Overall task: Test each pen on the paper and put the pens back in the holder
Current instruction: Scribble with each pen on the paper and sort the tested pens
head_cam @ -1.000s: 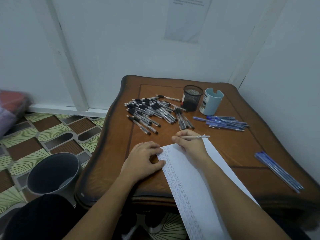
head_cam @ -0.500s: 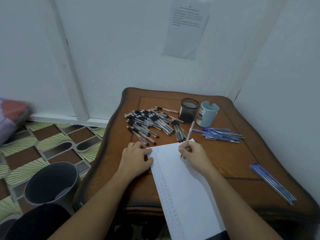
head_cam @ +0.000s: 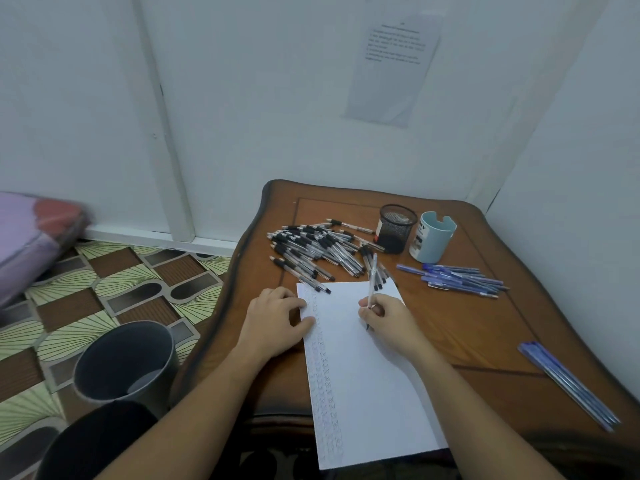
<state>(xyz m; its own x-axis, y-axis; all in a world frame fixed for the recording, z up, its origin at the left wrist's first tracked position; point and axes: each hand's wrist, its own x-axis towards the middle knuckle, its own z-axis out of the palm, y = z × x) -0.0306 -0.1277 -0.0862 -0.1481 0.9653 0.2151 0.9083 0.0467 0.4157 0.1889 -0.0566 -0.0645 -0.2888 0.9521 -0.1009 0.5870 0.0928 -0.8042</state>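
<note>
Wood table (head_cam: 467,327). Clock as seen from above: 12 = wall edge, 6 = the person's edge.

- White paper (head_cam: 363,375) lies lengthwise from table centre to 6, with its near end hanging over the edge. A column of small pen marks runs down its left margin.
- Right hand (head_cam: 388,320) is at the paper's 1 o'clock corner. Thumb and fingers pinch a clear pen (head_cam: 371,275), barrel leaning toward 12, tip down at the sheet. Can't tell if the tip actually touches.
- Left hand (head_cam: 273,323) is at 9 of the paper, palm down, fingers relaxed, fingertips pressing the sheet's left edge.
- Black pens (head_cam: 311,251) sit in a loose heap at 11 of the table. One lies across the paper's top-left corner.
- Mesh holder (head_cam: 396,228) is at 12, black and upright. Contents not readable.
- Light blue holder (head_cam: 433,237) is just beside it on the 3 side, upright.
- Blue pens (head_cam: 457,277) lie loose at 2, near the light blue holder's base.
- Blue bundle (head_cam: 568,384) is at 4 by the table's right edge, well apart from the paper.
- Dark bin (head_cam: 124,362) stands on the patterned floor (head_cam: 104,282) at 8, off the table.
- Printed sheet (head_cam: 398,64) is on the wall at 12, text too small to read.
</note>
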